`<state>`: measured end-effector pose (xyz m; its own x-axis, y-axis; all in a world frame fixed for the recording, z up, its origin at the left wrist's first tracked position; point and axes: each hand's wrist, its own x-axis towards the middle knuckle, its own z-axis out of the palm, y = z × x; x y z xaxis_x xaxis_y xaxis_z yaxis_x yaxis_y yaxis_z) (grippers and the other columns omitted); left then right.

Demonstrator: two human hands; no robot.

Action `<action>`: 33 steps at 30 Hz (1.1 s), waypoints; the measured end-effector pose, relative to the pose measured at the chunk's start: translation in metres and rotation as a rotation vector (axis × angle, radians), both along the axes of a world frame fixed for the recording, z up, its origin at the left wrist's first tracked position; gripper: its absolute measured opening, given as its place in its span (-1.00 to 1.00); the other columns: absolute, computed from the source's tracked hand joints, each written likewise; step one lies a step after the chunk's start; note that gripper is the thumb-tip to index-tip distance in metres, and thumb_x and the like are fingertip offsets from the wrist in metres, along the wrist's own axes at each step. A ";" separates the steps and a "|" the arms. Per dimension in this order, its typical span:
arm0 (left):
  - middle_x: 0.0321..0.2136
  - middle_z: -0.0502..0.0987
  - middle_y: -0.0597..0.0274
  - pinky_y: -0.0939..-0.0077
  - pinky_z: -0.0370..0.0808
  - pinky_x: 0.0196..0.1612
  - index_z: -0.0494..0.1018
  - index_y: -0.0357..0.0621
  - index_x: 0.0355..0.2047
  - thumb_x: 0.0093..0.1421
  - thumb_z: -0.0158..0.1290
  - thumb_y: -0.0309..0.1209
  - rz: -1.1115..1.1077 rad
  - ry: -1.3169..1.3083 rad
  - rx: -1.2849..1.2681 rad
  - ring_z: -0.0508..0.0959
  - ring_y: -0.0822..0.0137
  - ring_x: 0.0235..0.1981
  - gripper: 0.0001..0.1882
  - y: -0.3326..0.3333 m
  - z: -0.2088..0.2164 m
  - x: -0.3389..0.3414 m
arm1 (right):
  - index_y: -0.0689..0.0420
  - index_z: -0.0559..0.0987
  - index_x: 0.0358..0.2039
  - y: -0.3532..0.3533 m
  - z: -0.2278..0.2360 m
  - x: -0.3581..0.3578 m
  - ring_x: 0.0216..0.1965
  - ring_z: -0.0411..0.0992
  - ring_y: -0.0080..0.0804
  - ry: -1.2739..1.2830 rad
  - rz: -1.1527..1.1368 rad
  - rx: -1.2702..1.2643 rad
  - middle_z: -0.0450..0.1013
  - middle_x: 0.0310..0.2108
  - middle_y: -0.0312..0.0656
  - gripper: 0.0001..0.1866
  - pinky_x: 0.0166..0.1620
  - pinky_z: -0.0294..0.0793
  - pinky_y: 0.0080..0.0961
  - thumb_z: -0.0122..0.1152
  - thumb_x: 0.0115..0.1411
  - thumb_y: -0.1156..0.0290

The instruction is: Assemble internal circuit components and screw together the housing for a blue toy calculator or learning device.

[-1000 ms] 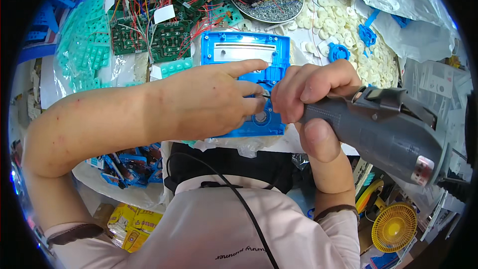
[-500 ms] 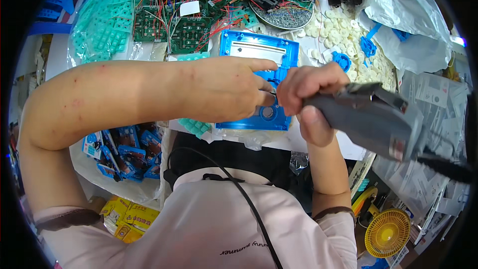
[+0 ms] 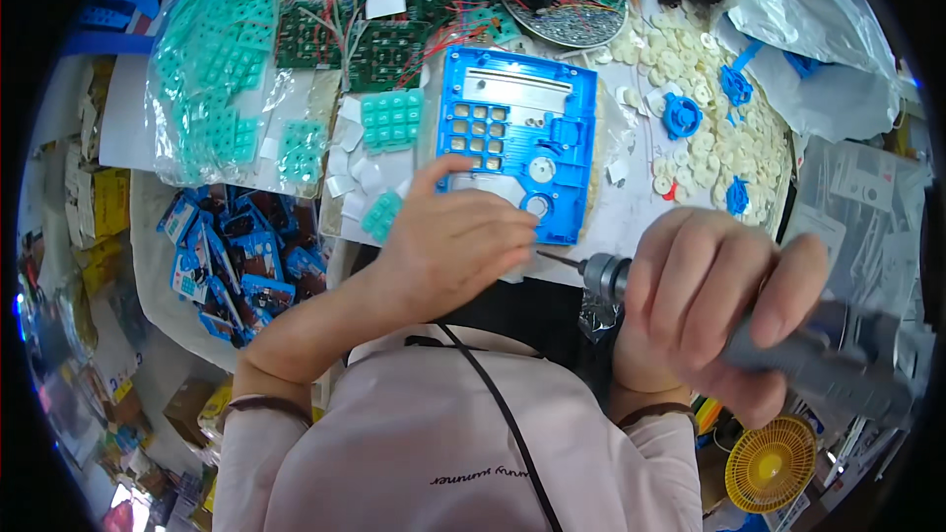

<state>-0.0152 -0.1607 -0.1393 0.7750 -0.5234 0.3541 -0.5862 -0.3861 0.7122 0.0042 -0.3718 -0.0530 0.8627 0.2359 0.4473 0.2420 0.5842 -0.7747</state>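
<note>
A blue plastic housing (image 3: 585, 128), with a grid of square holes and round openings, lies open side up on the worktable. My left hand (image 3: 448, 246) rests over its lower left corner, one finger spread over the grid and the others stretched toward the lower edge. Nothing shows in that hand. My right hand (image 3: 724, 296) is closed around a grey electric screwdriver (image 3: 828, 365). The screwdriver's thin bit points left, just below the housing's lower right corner and apart from it.
Teal rubber keypads (image 3: 392, 120) lie left of the housing, more in a clear bag (image 3: 202, 69). Wired green circuit boards (image 3: 384, 54) and a dish of screws (image 3: 572, 28) sit behind. White discs (image 3: 700, 89) with blue knobs (image 3: 682, 116) spread right. A bin (image 3: 163, 266) holds blue parts.
My right hand and the screwdriver have moved down and right, off the housing. My left hand has shifted down and left, its forearm lower, uncovering the hole grid and keypads.
</note>
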 end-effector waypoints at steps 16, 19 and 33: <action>-0.24 0.65 0.27 -0.05 0.28 0.16 0.54 -0.09 -0.18 0.05 0.35 -0.31 0.221 -0.141 0.040 0.63 0.23 -0.23 -0.66 -0.011 0.022 0.027 | 0.09 0.36 -0.16 -0.038 -0.003 0.012 -0.58 0.27 -0.38 -0.102 -0.268 -0.190 0.33 -0.57 -0.24 -0.63 -0.52 0.31 -0.37 0.33 0.20 0.22; -0.29 0.63 0.30 0.10 0.35 0.07 0.58 -0.07 -0.27 0.05 0.32 -0.30 0.371 -0.195 0.058 0.61 0.18 -0.24 -0.74 0.048 0.021 0.060 | 0.19 0.36 0.00 -0.098 -0.010 0.042 -0.42 0.29 -0.42 0.009 -0.456 -0.317 0.33 -0.44 -0.19 -0.66 -0.31 0.30 -0.37 0.13 0.31 0.29; -0.50 0.58 0.12 0.27 0.47 -0.37 0.57 -0.18 -0.37 0.11 0.25 -0.34 0.548 -0.032 0.523 0.56 0.08 -0.47 -0.82 0.185 0.045 0.110 | 0.43 0.37 0.12 -0.090 -0.028 -0.015 -0.02 0.48 -0.02 -0.379 -1.184 -0.628 0.46 0.00 0.20 -0.63 0.10 0.50 -0.15 0.01 0.35 0.54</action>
